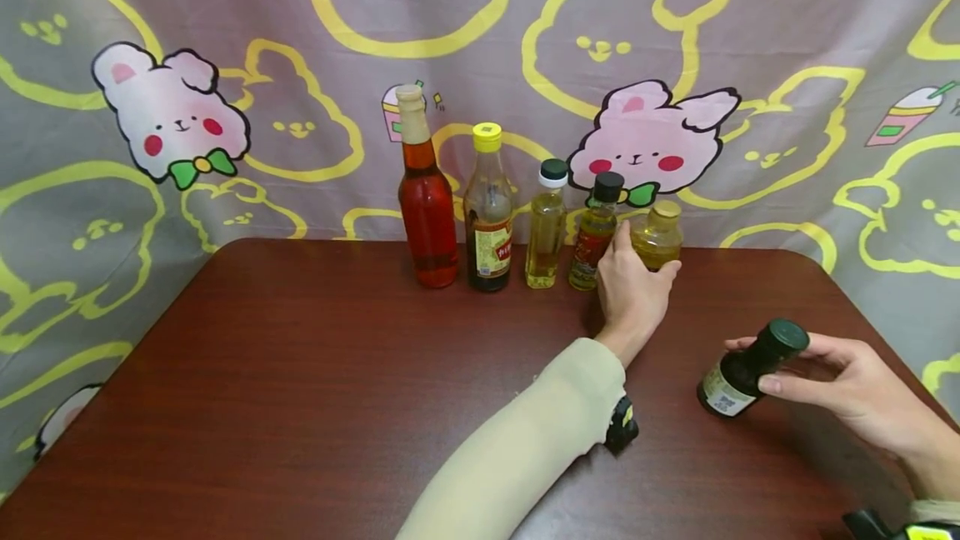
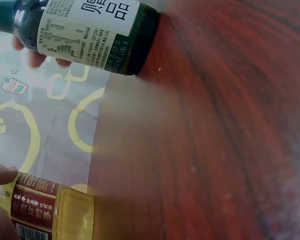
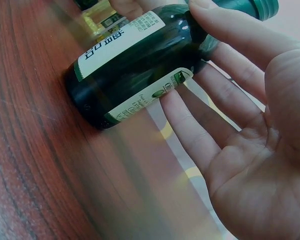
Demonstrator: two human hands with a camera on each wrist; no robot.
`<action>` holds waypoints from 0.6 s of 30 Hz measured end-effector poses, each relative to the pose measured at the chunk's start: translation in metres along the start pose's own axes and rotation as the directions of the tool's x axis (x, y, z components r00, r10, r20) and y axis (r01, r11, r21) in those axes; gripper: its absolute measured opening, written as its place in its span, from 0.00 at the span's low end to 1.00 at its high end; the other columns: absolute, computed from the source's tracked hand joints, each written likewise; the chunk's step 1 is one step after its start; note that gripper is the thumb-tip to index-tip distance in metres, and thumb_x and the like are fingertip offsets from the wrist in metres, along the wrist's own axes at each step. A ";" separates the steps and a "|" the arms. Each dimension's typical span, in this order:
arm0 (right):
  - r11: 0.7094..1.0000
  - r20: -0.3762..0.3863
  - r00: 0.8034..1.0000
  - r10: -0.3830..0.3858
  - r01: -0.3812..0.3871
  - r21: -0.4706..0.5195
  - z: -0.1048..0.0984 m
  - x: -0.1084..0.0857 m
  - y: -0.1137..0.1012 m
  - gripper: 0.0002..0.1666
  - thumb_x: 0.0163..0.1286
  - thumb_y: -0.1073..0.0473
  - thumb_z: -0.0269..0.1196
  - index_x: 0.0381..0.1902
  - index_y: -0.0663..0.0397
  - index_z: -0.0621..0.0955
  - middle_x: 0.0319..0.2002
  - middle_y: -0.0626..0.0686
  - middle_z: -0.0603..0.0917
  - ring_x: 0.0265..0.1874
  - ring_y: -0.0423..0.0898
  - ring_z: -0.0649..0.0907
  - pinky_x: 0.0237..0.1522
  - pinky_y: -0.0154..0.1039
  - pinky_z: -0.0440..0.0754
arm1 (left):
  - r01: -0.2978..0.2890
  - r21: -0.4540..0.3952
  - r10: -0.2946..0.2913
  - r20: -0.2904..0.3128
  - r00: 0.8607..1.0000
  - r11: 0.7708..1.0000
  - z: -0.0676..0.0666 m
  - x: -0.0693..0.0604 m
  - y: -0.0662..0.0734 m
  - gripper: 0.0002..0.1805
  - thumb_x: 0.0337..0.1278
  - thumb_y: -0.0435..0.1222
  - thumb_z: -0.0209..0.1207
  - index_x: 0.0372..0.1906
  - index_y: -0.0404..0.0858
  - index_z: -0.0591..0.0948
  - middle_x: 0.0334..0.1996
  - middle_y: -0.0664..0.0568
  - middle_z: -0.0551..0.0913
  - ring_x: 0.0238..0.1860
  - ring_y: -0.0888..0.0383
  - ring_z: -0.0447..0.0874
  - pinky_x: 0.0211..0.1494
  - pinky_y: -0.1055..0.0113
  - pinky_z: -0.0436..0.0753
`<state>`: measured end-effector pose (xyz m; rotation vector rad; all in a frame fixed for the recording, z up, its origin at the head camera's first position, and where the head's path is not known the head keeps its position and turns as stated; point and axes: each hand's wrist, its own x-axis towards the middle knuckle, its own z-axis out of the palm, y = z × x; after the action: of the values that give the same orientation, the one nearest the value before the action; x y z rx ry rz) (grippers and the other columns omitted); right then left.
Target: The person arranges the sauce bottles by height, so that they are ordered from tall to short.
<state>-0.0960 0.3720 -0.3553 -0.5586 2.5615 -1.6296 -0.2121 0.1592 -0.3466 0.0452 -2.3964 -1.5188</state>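
Note:
My left hand (image 1: pixel 634 288) holds a squat bottle of yellow oil (image 1: pixel 660 242) with a yellowish cap, at the right end of a row of bottles. In the left wrist view, fingers lie against this oil bottle's dark red label (image 2: pixel 36 206). On the right, my right hand (image 1: pixel 858 377) grips a dark green glass bottle (image 1: pixel 738 380) near its neck, thumb on the near side. That bottle leans, its green cap (image 1: pixel 786 335) up and to the right. Whether its base touches the table cannot be told. The left hand partly covers a black-capped oil bottle (image 1: pixel 590 244).
Left of that stand a green-capped oil bottle (image 1: pixel 545 232), a yellow-capped bottle of dark liquid (image 1: pixel 489 232) and a tall bottle of red liquid (image 1: pixel 427 223). They line the back of a brown table (image 1: pixel 300 390). Behind hangs a patterned cloth (image 1: pixel 285 7).

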 end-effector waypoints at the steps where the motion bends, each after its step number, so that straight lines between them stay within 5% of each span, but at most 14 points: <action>1: 1.000 0.002 1.000 0.000 0.000 -0.008 0.000 0.000 0.000 0.28 0.69 0.81 0.62 0.68 0.74 0.76 0.62 0.52 0.89 0.59 0.39 0.89 0.50 0.32 0.88 | -0.003 -0.008 0.003 -0.004 1.000 1.000 0.000 0.000 0.000 0.44 0.54 0.46 0.79 0.76 0.47 0.73 0.65 0.54 0.85 0.65 0.55 0.86 0.68 0.63 0.84; 12: 0.995 -0.054 0.998 0.034 -0.039 -0.093 0.003 0.001 0.005 0.27 0.70 0.79 0.64 0.66 0.69 0.79 0.59 0.47 0.90 0.55 0.36 0.90 0.46 0.33 0.89 | -0.027 0.018 0.027 -0.004 1.000 0.999 -0.003 0.001 -0.004 0.40 0.55 0.47 0.79 0.73 0.51 0.76 0.63 0.57 0.87 0.61 0.57 0.88 0.64 0.65 0.86; 18: 0.997 -0.005 1.000 0.018 -0.018 -0.078 0.003 0.000 0.003 0.28 0.71 0.79 0.63 0.68 0.69 0.78 0.62 0.52 0.89 0.55 0.40 0.90 0.48 0.34 0.89 | -0.036 0.051 0.036 -0.001 0.999 0.998 0.000 -0.001 -0.007 0.40 0.56 0.49 0.78 0.73 0.52 0.75 0.64 0.58 0.86 0.61 0.56 0.88 0.63 0.64 0.86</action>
<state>-0.0961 0.3707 -0.3597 -0.5362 2.6349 -1.5332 -0.2124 0.1567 -0.3526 0.0142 -2.4212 -1.4409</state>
